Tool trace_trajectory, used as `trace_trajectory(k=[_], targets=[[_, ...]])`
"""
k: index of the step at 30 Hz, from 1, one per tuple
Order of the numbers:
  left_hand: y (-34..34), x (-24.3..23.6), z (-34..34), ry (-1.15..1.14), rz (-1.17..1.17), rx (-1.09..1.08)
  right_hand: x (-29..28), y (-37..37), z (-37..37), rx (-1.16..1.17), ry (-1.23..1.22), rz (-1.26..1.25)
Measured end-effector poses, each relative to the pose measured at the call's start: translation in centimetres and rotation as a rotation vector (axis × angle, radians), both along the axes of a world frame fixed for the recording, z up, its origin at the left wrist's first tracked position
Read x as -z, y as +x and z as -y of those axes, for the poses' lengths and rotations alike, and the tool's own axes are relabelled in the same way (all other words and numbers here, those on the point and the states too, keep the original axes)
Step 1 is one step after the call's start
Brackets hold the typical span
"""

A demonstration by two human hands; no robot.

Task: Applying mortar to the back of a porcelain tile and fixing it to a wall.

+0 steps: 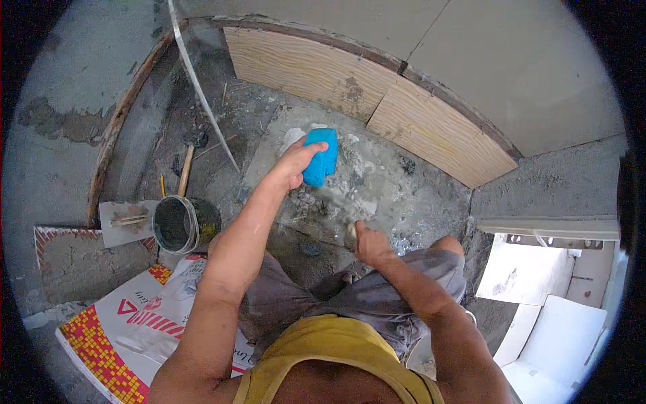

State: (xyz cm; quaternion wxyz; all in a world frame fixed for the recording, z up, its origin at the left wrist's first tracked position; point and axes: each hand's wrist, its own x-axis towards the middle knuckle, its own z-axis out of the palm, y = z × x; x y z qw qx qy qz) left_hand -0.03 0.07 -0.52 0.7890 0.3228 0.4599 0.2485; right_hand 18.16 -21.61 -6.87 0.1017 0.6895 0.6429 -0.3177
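Observation:
My left hand [296, 165] grips a light-blue, block-shaped sponge [321, 161] above a wet, grey concrete floor patch [383, 188] streaked with pale residue and dark spots. Lower and to the right, near my knee, my right hand [369, 244] is closed on a pale tool handle [353, 232]; the rest of that tool is hard to make out.
Around me are a cement-stained bucket [178, 225], mallet [185, 168], leaning metal strip [205, 94], small board with sticks [118, 219] and printed carton [114, 343]. Plywood boards [303, 67] line the far wall. A low opening [518, 269] with white panels is at right.

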Motion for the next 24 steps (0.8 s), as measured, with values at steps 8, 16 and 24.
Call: trace_trajectory(k=[8,16,24], targets=[[1.6,1.1,0.3,0.072,-0.130,0.109,5.4,-0.4,-4.5,0.168,-0.052,-0.033],[-0.8,-0.9,-0.5,-0.012,0.150,-0.057,2.7,6.6,-7.0,0.359,0.134,-0.163],[-4.0,-1.6,0.4,-0.004,0.116,-0.154,9.4,2.2,-9.5,0.328,0.143,-0.064]])
